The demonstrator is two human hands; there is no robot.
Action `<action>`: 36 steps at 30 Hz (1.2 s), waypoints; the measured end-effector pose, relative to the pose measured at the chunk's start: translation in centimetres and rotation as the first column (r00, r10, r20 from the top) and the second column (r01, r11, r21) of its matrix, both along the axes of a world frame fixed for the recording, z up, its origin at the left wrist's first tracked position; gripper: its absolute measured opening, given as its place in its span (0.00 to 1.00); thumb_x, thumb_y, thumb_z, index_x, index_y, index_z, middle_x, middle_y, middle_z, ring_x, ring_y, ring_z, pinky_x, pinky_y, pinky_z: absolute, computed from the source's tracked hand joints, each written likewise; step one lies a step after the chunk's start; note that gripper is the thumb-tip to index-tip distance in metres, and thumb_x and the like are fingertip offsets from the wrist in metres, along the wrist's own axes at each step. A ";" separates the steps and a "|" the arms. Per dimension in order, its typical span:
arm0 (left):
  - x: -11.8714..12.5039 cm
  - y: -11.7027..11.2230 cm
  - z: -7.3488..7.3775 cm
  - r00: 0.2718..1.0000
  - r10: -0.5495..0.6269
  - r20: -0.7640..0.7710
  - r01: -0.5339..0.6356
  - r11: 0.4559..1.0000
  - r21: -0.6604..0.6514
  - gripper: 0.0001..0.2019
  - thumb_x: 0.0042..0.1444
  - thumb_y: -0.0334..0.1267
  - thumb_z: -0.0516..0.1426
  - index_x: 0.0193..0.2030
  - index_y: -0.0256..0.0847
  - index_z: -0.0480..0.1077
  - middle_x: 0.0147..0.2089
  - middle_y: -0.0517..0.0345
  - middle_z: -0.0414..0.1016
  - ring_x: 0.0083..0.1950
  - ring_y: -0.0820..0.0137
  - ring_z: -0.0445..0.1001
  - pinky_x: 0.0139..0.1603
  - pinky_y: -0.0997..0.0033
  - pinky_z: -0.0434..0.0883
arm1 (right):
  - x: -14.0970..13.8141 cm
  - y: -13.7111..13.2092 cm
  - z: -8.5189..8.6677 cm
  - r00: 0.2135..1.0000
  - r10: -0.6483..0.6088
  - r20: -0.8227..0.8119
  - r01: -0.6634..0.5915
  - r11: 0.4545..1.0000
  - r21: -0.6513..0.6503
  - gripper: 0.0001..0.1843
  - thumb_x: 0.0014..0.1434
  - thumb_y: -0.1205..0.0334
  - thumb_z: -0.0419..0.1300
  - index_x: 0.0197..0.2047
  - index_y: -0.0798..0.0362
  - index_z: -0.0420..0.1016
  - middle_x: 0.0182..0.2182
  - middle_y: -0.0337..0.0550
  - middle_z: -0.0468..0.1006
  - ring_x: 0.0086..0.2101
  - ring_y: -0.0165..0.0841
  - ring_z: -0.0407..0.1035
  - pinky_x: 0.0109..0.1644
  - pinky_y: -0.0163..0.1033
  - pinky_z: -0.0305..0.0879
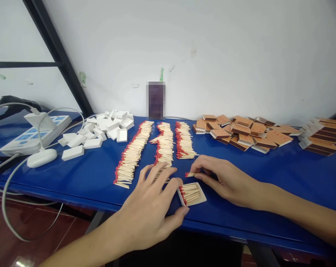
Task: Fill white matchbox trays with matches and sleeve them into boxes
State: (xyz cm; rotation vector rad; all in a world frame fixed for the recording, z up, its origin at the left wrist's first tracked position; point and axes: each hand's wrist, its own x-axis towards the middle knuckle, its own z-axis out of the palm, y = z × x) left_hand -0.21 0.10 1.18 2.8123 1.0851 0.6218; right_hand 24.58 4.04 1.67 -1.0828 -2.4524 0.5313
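A white matchbox tray lies near the table's front edge, partly filled with red-headed matches. My left hand is at its left side with fingers spread. Its thumb and index finger are close to the tray's corners; whether they touch it I cannot tell. The other fingers reach over the near end of the middle row of matches. My right hand pinches a few matches just above the tray's far edge, their red heads pointing left.
More matches form a left row and a right row. White trays are heaped at back left, beside a power strip with cables. Brown matchbox sleeves and stacked matchboxes are at the right. A blurred upright object stands by the wall.
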 end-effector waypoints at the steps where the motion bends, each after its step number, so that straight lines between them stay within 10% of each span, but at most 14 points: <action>1: 0.0 0.0 0.0 1.000 0.004 0.003 -0.004 1.000 0.004 0.14 0.65 0.43 0.56 0.53 0.40 0.67 0.63 0.45 0.67 0.67 0.50 0.60 0.65 0.42 0.60 | -0.1 -0.3 0.2 1.000 0.002 -0.014 -0.002 1.000 -0.011 0.10 0.71 0.60 0.49 0.44 0.50 0.71 0.40 0.45 0.77 0.38 0.34 0.71 0.42 0.40 0.68; 36: -0.1 0.0 -0.3 1.000 0.002 -0.031 -0.002 1.000 0.003 0.14 0.68 0.45 0.53 0.55 0.41 0.67 0.65 0.47 0.64 0.67 0.51 0.57 0.66 0.43 0.56 | -1.1 -3.3 0.8 0.983 0.180 0.034 -0.183 0.979 0.093 0.11 0.67 0.69 0.53 0.44 0.50 0.76 0.39 0.44 0.77 0.38 0.32 0.71 0.44 0.39 0.66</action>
